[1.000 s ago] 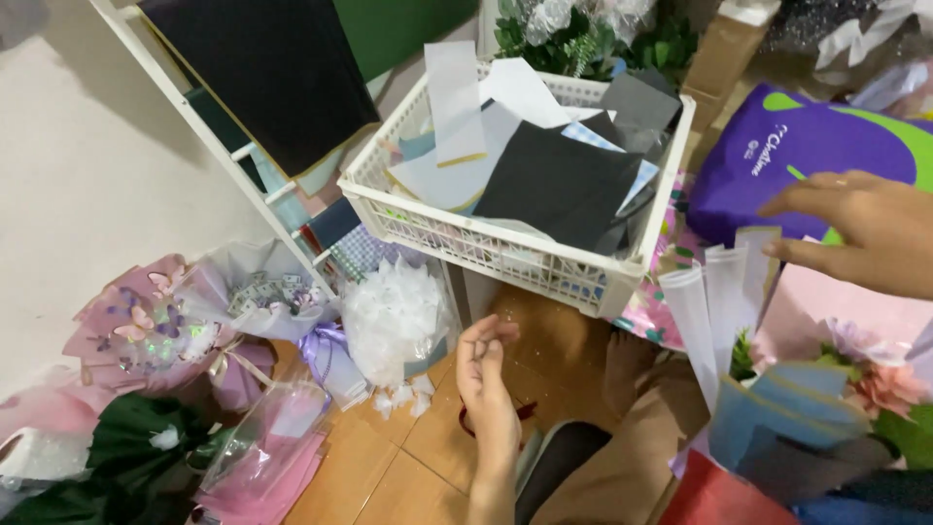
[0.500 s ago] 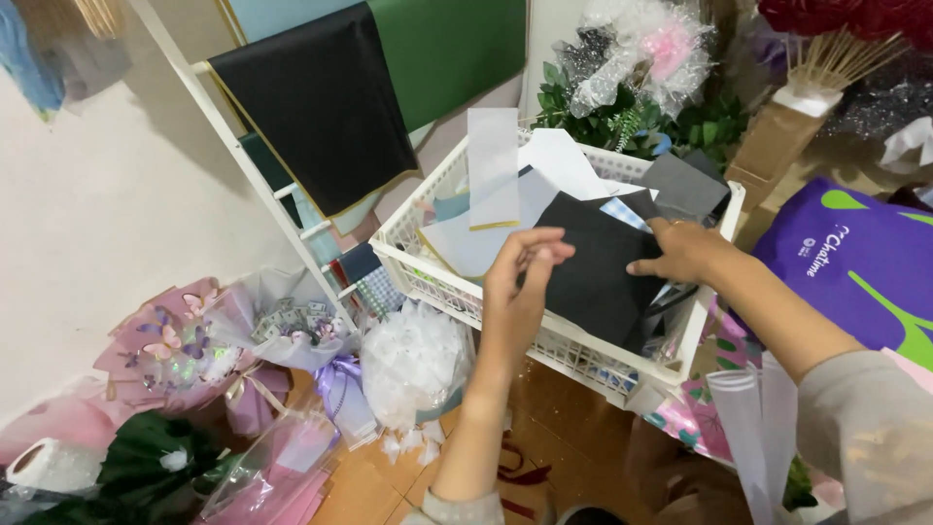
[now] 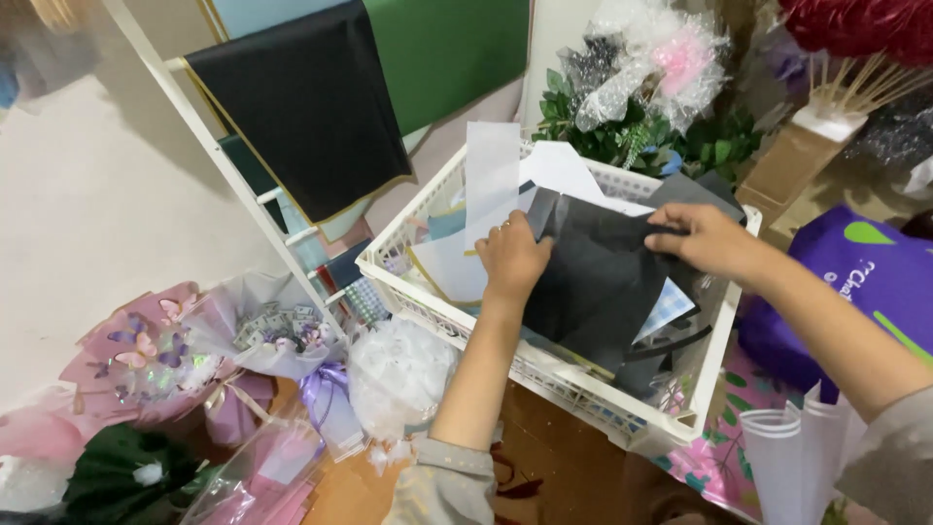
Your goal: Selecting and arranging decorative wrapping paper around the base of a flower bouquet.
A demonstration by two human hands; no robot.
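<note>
Black matte wrapping paper sheet (image 3: 593, 282) lies inside the white plastic lattice basket (image 3: 680, 428), on top of pale sheets. Left hand (image 3: 513, 258) fingers pinch its left edge; right hand (image 3: 708, 241) fingers grip its upper right corner. It is grasped but not lifted out.

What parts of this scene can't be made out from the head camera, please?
- Basket contents: hidden under the black paper.
- Left hand fingertips: tucked behind that paper.
- Right hand fingertips: curled over the paper's edge.
- Purple bag: cut off by the right edge.
</note>
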